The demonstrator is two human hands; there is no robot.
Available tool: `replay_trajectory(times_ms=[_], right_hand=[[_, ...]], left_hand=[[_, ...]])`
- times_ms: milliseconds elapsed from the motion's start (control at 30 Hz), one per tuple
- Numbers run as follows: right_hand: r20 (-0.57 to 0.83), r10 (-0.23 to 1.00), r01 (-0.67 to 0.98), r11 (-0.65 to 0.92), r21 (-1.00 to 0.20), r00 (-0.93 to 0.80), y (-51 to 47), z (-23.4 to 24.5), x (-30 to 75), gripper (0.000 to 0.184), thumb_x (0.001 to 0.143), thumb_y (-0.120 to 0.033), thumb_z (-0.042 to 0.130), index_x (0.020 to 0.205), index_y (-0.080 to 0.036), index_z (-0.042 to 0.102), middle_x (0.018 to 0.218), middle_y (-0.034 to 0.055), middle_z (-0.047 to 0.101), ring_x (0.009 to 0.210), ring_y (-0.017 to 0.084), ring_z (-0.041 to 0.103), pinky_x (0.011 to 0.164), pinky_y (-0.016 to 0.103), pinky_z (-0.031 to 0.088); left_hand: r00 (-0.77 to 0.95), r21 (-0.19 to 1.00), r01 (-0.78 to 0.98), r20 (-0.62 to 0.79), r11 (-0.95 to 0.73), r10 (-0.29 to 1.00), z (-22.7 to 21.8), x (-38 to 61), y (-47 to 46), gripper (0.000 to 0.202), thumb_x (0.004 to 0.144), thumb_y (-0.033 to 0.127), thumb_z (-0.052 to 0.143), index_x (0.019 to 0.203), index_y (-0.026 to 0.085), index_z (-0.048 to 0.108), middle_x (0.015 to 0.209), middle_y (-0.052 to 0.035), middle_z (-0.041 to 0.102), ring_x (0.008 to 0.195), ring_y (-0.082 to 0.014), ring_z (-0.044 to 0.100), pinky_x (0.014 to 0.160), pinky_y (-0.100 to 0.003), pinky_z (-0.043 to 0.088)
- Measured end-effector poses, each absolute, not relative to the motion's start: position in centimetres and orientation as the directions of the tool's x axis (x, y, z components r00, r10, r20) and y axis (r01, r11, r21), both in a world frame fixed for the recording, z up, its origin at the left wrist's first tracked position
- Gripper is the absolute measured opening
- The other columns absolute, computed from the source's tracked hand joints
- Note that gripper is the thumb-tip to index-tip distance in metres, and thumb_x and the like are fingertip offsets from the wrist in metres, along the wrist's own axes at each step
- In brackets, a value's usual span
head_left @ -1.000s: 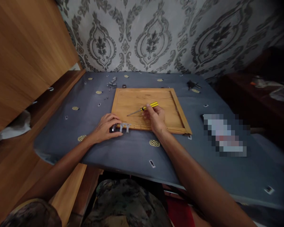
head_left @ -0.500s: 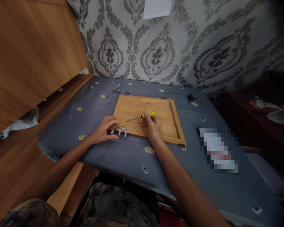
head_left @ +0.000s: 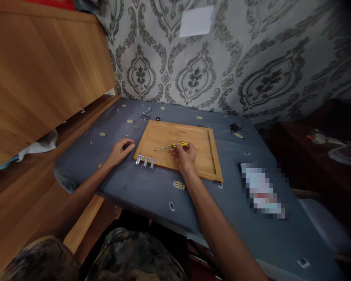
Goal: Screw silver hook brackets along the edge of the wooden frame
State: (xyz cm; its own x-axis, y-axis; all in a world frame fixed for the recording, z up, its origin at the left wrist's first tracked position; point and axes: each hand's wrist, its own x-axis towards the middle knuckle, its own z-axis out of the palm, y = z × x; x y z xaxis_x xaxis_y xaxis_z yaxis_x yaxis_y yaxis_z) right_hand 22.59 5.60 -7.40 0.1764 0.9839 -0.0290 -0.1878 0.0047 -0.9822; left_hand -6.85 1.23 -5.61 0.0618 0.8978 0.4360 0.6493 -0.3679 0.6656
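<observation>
A wooden framed panel (head_left: 166, 136) lies flat on the grey cloth-covered table (head_left: 128, 187). My right hand (head_left: 185, 157) rests on the panel's near side, closed round the yellow-and-black handle of a screwdriver (head_left: 175, 146) whose shaft points left across the wood. A metal hinge (head_left: 145, 160) sticks out from the panel's front left edge. My left hand (head_left: 119, 151) lies on the cloth just left of the panel, a short way from the hinge, fingers loosely bent and apart with nothing seen in them.
A small heap of metal fittings (head_left: 145, 114) and loose screws sits beyond the panel's far left corner. A black object (head_left: 235, 127) lies far right, a blurred-out item (head_left: 261, 189) near right. A wooden cabinet (head_left: 41, 78) stands left; patterned wall behind.
My left hand has let go of the hinge and drawn back to the left onto the cloth. The view has tilted up. My right hand keeps the screwdriver in place.
</observation>
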Motion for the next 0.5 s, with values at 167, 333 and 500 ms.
replay_trajectory(times_ms=[167, 333, 500], right_hand=[[-0.055, 0.987, -0.183, -0.027, -0.983, 0.149, 5.9, -7.5, 22.6, 0.036, 0.099, -0.038, 0.067, 0.129, -0.017, 0.063, 0.126, 0.0092, 0.068, 0.104, 0.022, 0.07, 0.087, 0.042, 0.062], [-0.032, 0.987, -0.188, -0.003, -0.982, 0.155, 6.1, -7.5, 22.5, 0.025, 0.097, -0.035, 0.069, 0.112, -0.015, 0.066, 0.1, 0.003, 0.071, 0.078, 0.014, 0.069, 0.068, 0.03, 0.061], [0.035, 0.984, -0.191, 0.069, -0.979, 0.176, 5.8, -7.1, 22.4, 0.032, 0.076, -0.041, 0.082, 0.086, -0.023, 0.057, 0.069, -0.005, 0.065, 0.055, 0.015, 0.065, 0.048, 0.025, 0.051]], left_hand=[[0.311, 0.607, 0.611, 0.405, -0.507, 0.86, -4.8, -5.9, 0.0, 0.052, 0.088, 0.065, 0.069, 0.119, 0.022, 0.072, 0.118, -0.0105, 0.071, 0.118, -0.0294, 0.062, 0.109, -0.048, 0.046], [0.498, 0.548, 0.571, 0.359, -0.611, 0.789, -4.7, -5.2, -0.4, 0.073, 0.074, 0.069, 0.083, 0.131, 0.026, 0.067, 0.133, -0.0134, 0.062, 0.137, -0.0355, 0.048, 0.119, -0.057, 0.036], [0.55, 0.502, 0.566, 0.361, -0.654, 0.753, -5.1, -5.0, -0.2, 0.063, 0.082, 0.065, 0.078, 0.132, 0.027, 0.066, 0.13, -0.0127, 0.062, 0.138, -0.035, 0.045, 0.119, -0.059, 0.035]])
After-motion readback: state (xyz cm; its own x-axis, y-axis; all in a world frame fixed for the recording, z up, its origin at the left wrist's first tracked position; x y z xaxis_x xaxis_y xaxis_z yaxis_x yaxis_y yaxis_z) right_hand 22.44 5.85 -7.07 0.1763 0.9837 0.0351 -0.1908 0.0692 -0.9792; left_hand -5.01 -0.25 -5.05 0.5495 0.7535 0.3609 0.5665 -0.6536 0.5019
